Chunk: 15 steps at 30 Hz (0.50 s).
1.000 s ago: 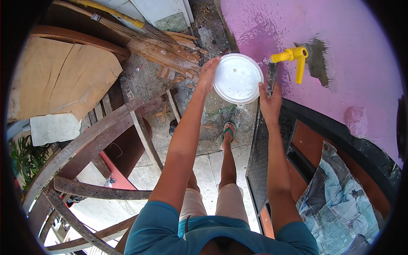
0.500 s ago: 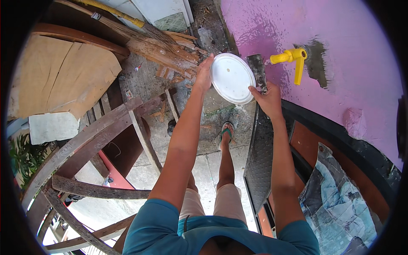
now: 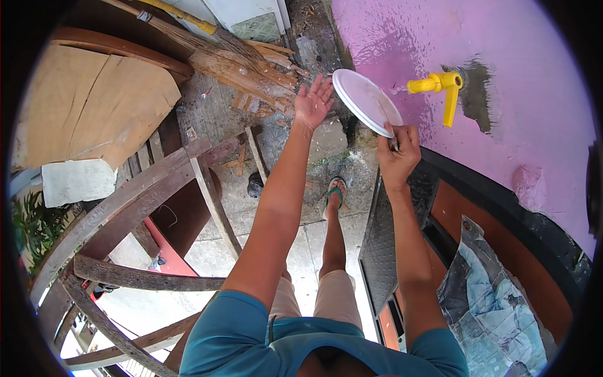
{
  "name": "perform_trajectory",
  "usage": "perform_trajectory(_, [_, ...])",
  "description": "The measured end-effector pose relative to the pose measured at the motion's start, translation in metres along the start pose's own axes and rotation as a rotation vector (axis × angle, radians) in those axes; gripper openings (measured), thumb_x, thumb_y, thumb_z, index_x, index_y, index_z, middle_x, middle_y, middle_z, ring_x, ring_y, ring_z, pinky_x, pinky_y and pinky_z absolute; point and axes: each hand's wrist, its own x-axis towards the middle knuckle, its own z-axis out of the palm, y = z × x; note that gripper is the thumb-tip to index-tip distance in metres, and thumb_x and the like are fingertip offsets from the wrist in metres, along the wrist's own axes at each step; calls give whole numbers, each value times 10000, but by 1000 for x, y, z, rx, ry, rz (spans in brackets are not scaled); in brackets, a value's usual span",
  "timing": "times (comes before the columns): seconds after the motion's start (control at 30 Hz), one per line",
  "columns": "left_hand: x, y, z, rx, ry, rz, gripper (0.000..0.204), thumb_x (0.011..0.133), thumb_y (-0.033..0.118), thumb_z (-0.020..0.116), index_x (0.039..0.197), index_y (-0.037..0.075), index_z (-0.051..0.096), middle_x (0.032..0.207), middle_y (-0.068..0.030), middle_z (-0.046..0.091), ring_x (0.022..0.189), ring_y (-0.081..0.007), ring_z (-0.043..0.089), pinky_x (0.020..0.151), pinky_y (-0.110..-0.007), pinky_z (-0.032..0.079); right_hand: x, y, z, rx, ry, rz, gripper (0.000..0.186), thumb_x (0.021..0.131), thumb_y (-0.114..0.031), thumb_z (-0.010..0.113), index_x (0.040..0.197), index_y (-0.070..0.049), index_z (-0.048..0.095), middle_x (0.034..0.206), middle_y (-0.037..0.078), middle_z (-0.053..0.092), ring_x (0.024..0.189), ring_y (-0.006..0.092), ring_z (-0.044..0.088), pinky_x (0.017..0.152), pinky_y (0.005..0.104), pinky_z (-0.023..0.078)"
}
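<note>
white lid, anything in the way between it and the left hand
Nothing visible stands between the left hand and the white lid: the hand is open beside its rim, contact unclear. The right hand holds the lid's lower-right edge.

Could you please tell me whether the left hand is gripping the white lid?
No, the left hand is open, palm up, beside the white lid, which the right hand grips by its edge.

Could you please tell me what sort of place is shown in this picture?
It is probably a small outdoor yard or alley beside a house: a yellow lever tap sticks out of a pink-painted wall, a yellow-handled broom lies nearby, and the ground is rough concrete.
</note>
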Motion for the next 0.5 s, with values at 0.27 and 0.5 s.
perform_trajectory(0.27, [-15,1,23,167,-265,-112,570,991,431,298,1380,24,384,1364,-92,488,1216,-214,465,1052,-365,336,9,35,-2,117,-323,174,154,732,-48,732,804,1,605,789,62,609,697,155,596,588,315,462])
perform_trajectory(0.5, [-25,-11,8,570,79,128,422,921,446,548,1076,64,636,997,-43,674,850,-105,628,746,-269,503,31,51,9,144,-30,55,248,814,-148,710,1009,-17,629,753,31,619,616,102,561,574,258,445])
